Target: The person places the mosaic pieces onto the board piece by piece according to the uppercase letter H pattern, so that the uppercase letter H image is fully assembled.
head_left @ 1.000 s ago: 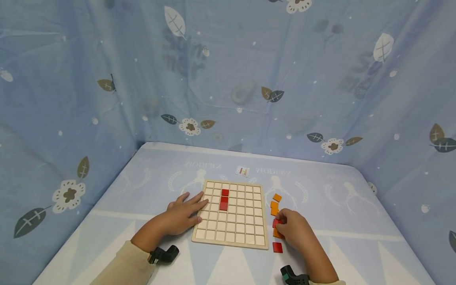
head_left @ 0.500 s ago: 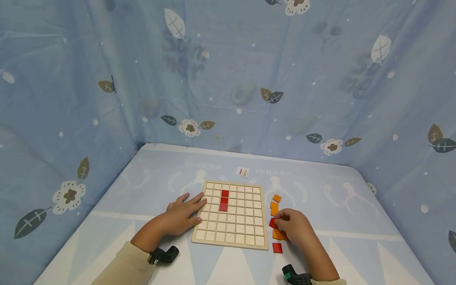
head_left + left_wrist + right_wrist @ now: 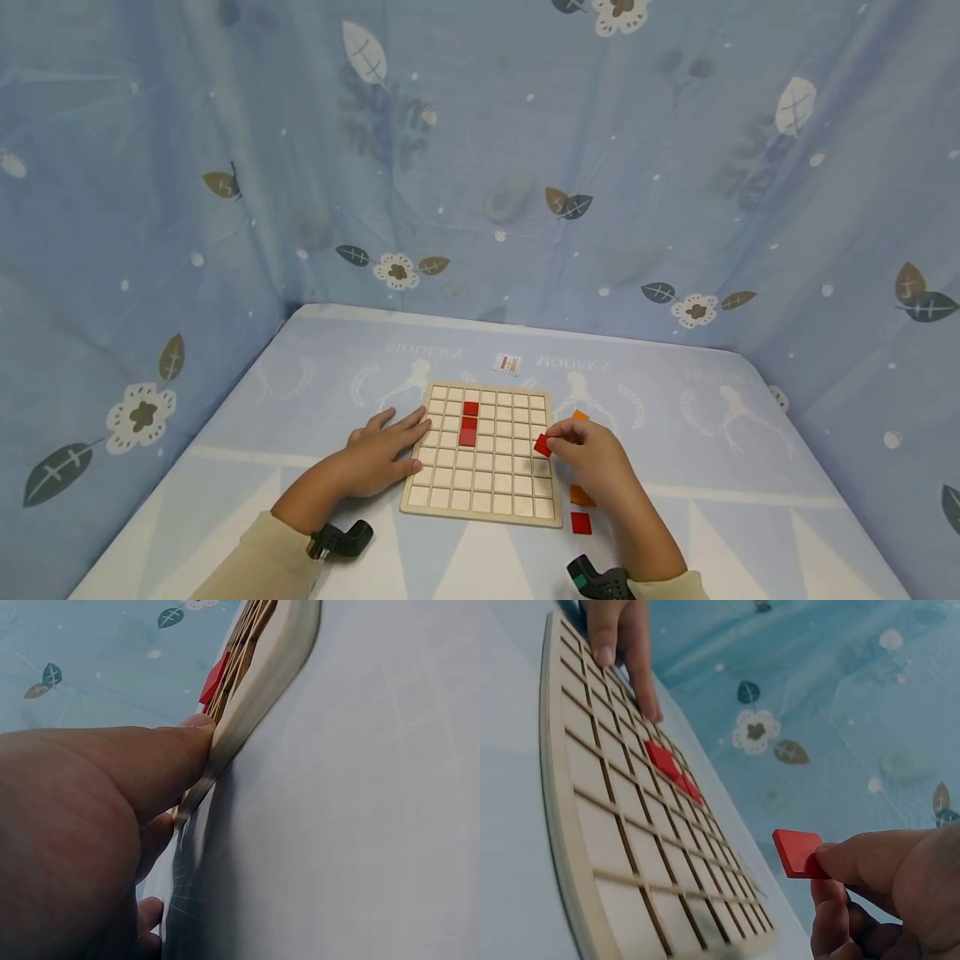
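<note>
A wooden grid board (image 3: pixel 483 481) lies on the table, with red square tiles (image 3: pixel 468 422) set in one column of its cells. My left hand (image 3: pixel 378 454) rests along the board's left edge with its fingers spread out. In the left wrist view the thumb (image 3: pixel 165 761) touches the frame's side. Over the board's right edge, my right hand (image 3: pixel 592 458) pinches a red tile (image 3: pixel 542 446) between thumb and fingers. The right wrist view shows this red tile (image 3: pixel 798 852) held tilted, apart from the board.
Right of the board lie orange tiles (image 3: pixel 581 496) and a loose red tile (image 3: pixel 581 523); another orange tile (image 3: pixel 580 415) peeks out behind the right hand. A small pattern card (image 3: pixel 508 364) lies beyond the board. A blue patterned curtain (image 3: pixel 480 167) surrounds the table (image 3: pixel 675 533).
My right hand has picked a red tile from the loose ones and carried it up and left to the board's right edge. The left hand stays in place.
</note>
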### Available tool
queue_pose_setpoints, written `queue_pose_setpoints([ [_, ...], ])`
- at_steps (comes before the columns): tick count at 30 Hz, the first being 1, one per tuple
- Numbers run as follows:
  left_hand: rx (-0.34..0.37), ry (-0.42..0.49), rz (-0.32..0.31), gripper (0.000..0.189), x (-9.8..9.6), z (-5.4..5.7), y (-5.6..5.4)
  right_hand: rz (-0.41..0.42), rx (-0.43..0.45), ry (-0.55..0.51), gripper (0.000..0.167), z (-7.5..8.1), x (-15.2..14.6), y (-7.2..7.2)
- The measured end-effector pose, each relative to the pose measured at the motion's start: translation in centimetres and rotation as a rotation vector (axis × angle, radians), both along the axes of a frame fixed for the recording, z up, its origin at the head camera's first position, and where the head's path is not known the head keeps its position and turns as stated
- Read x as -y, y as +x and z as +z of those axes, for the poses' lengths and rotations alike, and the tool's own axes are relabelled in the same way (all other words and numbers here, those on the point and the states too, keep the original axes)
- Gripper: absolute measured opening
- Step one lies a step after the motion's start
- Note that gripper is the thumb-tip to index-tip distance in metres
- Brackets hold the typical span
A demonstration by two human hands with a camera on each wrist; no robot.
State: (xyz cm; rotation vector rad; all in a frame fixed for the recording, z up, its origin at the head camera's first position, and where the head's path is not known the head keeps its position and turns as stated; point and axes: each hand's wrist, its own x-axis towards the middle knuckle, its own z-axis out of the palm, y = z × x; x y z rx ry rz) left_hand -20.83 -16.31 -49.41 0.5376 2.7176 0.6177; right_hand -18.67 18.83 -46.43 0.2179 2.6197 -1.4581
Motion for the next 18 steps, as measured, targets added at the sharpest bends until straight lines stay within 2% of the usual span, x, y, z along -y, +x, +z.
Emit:
queue_pose_setpoints([
  [6, 0.002, 0.015, 0.014, 0.069, -0.2, -0.5, 0.1, 0.079, -0.010, -0.079, 0.007, -0.1, 2.8, -0.8],
  [12, -0.012, 0.010, 0.015, 0.069, -0.3, -0.8, 0.0, 0.172, -0.024, -0.056, 0.004, -0.7, 5.7, -1.7],
  [18, -0.023, -0.014, 0.017, 0.069, -0.1, -0.8, -0.3, 0.222, -0.032, -0.092, 0.006, -1.4, 8.2, -2.1],
])
